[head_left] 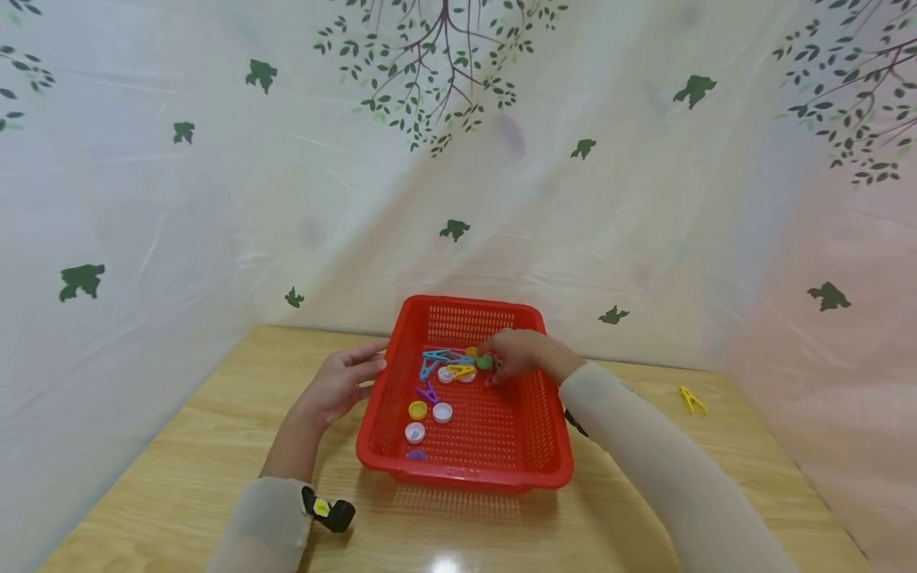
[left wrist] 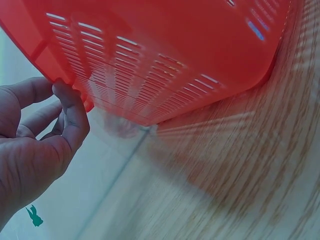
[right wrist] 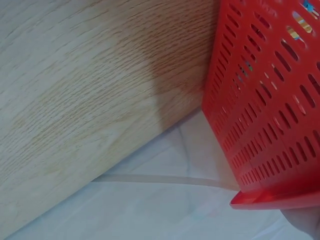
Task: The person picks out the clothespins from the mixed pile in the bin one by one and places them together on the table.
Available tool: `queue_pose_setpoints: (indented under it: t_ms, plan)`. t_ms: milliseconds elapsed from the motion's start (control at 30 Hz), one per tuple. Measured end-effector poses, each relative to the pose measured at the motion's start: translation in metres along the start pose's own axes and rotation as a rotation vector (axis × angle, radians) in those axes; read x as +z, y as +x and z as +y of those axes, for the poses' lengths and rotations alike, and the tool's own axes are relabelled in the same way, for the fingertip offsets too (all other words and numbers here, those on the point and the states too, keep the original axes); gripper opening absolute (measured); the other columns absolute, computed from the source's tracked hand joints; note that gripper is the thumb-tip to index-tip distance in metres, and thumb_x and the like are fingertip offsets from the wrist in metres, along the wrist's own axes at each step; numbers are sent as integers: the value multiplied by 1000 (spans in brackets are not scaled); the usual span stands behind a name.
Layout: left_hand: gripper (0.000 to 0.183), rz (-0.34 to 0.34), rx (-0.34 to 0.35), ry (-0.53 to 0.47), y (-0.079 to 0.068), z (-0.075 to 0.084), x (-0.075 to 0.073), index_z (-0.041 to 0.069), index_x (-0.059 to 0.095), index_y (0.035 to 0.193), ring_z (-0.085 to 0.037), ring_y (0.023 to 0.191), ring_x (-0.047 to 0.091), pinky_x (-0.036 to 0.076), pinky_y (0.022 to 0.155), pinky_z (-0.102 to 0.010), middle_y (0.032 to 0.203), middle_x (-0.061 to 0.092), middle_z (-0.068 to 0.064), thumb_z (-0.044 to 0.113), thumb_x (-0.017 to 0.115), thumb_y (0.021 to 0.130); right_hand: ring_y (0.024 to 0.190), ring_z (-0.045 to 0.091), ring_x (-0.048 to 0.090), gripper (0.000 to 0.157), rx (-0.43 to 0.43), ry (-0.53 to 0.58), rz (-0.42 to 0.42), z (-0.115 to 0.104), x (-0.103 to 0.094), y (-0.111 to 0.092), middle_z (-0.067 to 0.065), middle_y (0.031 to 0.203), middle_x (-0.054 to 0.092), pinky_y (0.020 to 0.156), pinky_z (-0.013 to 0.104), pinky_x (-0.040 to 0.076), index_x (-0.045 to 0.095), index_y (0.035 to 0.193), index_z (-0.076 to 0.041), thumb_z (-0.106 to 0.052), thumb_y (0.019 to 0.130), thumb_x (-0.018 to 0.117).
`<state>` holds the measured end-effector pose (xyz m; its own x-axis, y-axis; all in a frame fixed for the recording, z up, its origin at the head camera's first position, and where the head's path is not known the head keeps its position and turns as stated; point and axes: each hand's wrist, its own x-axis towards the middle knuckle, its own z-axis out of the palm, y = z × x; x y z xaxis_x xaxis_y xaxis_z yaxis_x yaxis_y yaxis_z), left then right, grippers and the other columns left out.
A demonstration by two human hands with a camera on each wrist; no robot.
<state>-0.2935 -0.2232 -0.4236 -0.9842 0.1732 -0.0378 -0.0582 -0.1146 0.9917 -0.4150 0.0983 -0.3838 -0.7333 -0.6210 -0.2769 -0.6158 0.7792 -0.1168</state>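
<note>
A red plastic basket (head_left: 466, 475) stands on the wooden table. At its left side my left hand (head_left: 342, 383) grips the rim, with thumb and fingertips at the edge in the left wrist view. My right hand (head_left: 517, 354) reaches over the right wall into the back of the basket. Its fingers are around a green bottle cap (head_left: 485, 362); I cannot tell whether they pinch it. Just left lie blue clothespins (head_left: 435, 355), a yellow clothespin (head_left: 461, 371) and white caps. The basket wall hides most of the right hand in the right wrist view.
Nearer the front of the basket are a purple clothespin (head_left: 428, 393), a yellow cap (head_left: 418, 410), white caps (head_left: 442, 412) and a purple piece (head_left: 416, 455). Another yellow clothespin (head_left: 692, 400) lies on the table to the right. A leaf-patterned sheet (head_left: 344, 199) hangs behind the table.
</note>
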Motion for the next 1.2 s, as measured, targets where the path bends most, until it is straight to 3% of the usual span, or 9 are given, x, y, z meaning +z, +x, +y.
queue_pose_setpoints:
  t_ms: [200,400,800,1200]
  plan:
    - [48,-2,6,-4,1,1,0,11,56,148,-27,114,68,58,93,-42,139,62,-18,19,66,101,100,18,59,51,-19,-87,-30,-4,0,1,-3,118,68,101,45,52,69,133,-24,-38,86,84]
    - [48,-12,10,-2,3,3,0,8,54,149,-23,110,68,59,91,-40,137,62,-19,18,64,103,98,15,61,49,-26,-43,-40,-7,-2,-2,-5,118,69,100,42,54,70,131,-24,-31,85,85]
    - [49,17,-25,-13,-1,4,3,12,54,149,-26,116,65,58,94,-41,138,62,-15,18,65,102,100,11,64,42,-117,35,-16,-12,9,-5,-9,114,70,95,37,57,74,126,-26,-24,85,85]
    - [48,4,-5,-13,-3,2,4,14,55,149,-30,121,64,57,96,-43,141,60,-16,19,65,102,95,11,64,31,-200,-49,26,-27,20,-16,-8,108,71,93,37,58,77,118,-24,-23,88,82]
